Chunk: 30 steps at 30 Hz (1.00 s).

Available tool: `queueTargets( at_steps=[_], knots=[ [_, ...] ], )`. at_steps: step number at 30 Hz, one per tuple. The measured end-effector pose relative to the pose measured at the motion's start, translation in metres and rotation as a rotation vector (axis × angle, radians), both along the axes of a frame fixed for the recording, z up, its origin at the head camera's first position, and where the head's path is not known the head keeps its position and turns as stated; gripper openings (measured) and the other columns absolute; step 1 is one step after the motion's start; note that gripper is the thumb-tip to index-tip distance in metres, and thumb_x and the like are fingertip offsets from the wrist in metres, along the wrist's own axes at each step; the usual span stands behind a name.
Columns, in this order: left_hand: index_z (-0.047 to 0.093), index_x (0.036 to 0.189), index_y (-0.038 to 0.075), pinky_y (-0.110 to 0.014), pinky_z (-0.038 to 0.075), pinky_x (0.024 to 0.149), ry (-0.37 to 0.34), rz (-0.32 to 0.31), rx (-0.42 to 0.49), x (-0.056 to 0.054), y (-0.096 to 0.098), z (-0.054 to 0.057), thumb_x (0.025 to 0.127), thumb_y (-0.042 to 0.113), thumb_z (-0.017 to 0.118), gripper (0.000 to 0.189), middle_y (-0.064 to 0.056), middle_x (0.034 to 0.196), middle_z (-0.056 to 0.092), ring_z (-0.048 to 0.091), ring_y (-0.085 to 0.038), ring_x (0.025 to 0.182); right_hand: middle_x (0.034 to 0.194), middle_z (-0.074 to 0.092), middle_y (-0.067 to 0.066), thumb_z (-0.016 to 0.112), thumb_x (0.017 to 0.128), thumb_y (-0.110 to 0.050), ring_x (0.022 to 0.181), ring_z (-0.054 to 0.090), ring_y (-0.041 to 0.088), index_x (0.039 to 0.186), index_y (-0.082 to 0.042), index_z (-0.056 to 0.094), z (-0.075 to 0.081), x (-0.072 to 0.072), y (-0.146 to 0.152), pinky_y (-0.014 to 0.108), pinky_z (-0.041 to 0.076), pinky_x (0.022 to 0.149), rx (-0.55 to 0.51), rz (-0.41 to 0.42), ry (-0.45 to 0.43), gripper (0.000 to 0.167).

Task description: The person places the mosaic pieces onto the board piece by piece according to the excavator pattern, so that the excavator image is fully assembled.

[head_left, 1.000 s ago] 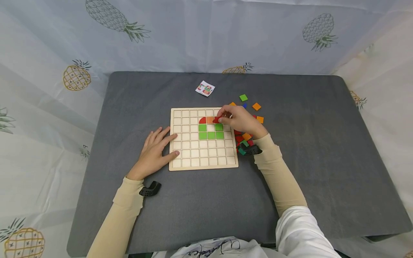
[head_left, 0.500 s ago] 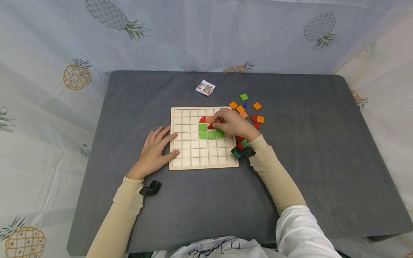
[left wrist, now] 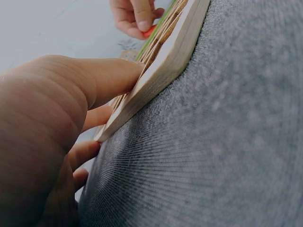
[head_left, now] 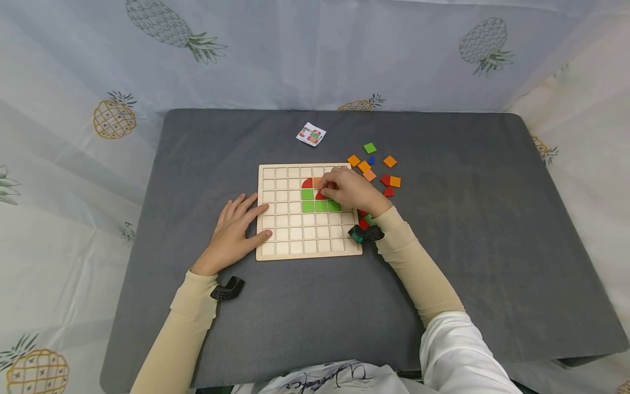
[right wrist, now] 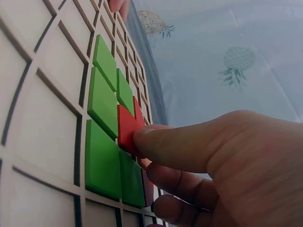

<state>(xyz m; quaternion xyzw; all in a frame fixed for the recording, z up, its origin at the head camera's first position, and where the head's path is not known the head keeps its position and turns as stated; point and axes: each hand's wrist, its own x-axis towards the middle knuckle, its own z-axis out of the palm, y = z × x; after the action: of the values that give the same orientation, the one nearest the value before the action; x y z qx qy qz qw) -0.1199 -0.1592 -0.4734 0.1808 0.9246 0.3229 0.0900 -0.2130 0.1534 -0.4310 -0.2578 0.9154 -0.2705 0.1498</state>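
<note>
A pale wooden grid board (head_left: pixel 295 235) lies on the table. My left hand (head_left: pixel 230 241) rests on its left edge, fingers spread and straight; in the left wrist view the thumb (left wrist: pixel 113 78) touches the board's rim. My right hand (head_left: pixel 351 190) pinches a red tile (right wrist: pixel 128 130) with one rounded side, at the cell between green tiles (right wrist: pixel 102 161). Above these, a red rounded tile (head_left: pixel 307 183) and an orange tile (head_left: pixel 317 183) sit in the grid. Part of a dark red tile (right wrist: pixel 148 189) shows below the fingers. The right hand hides the cells behind it.
A small printed card (head_left: pixel 311 134) lies beyond the board. Loose orange tiles (head_left: pixel 369 175), red tiles (head_left: pixel 389 191), a green tile (head_left: pixel 369 148) and a blue piece (head_left: pixel 371 160) are scattered to the right. More tiles lie partly under the right wrist. A patterned curtain (head_left: pixel 295 54) hangs behind the grey table (head_left: pixel 467 219).
My right hand has moved a little left and towards me with a red tile, from the upper row to the cell between the green tiles. The left hand has stayed put.
</note>
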Motion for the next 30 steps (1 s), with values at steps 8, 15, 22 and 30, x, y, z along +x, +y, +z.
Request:
queueTargets(
  at_steps=[8, 15, 22, 30],
  knots=[
    [0.047, 0.153, 0.017, -0.055, -0.003, 0.129, 0.02, 0.005, 0.003, -0.001, 0.0, 0.0, 0.096, 0.042, 0.068, 0.065, -0.011, 0.169, 0.024, 0.007, -0.034, 0.159, 0.102, 0.068, 0.006, 0.066, 0.1, -0.017, 0.092, 0.055, 0.023, 0.106, -0.014, 0.075, 0.001, 0.0, -0.003, 0.037, 0.047, 0.085, 0.037, -0.012, -0.005, 0.012],
    [0.048, 0.152, 0.018, -0.055, -0.003, 0.129, 0.021, 0.009, 0.003, -0.001, -0.001, 0.0, 0.095, 0.042, 0.068, 0.065, -0.01, 0.169, 0.024, 0.008, -0.034, 0.159, 0.099, 0.066, 0.005, 0.062, 0.102, -0.019, 0.089, 0.055, 0.022, 0.108, -0.013, 0.072, 0.001, -0.003, -0.002, 0.034, 0.047, 0.079, 0.018, -0.035, -0.025, 0.013],
    [0.047, 0.153, 0.019, -0.054, -0.003, 0.129, 0.025, -0.001, 0.004, 0.0, -0.002, 0.0, 0.095, 0.043, 0.068, 0.066, -0.01, 0.169, 0.024, 0.008, -0.034, 0.159, 0.109, 0.068, 0.009, 0.053, 0.107, -0.022, 0.083, 0.056, 0.022, 0.119, -0.009, 0.068, 0.009, -0.004, 0.017, 0.033, 0.048, 0.071, -0.113, -0.118, -0.087, 0.024],
    [0.047, 0.153, 0.017, -0.055, -0.003, 0.129, 0.025, -0.01, 0.009, 0.001, -0.001, -0.002, 0.095, 0.042, 0.069, 0.066, -0.01, 0.169, 0.023, 0.007, -0.035, 0.159, 0.107, 0.068, 0.012, 0.054, 0.106, -0.024, 0.075, 0.053, 0.024, 0.128, -0.008, 0.068, 0.019, -0.008, 0.044, 0.033, 0.044, 0.062, -0.047, -0.293, 0.005, 0.031]
  ],
)
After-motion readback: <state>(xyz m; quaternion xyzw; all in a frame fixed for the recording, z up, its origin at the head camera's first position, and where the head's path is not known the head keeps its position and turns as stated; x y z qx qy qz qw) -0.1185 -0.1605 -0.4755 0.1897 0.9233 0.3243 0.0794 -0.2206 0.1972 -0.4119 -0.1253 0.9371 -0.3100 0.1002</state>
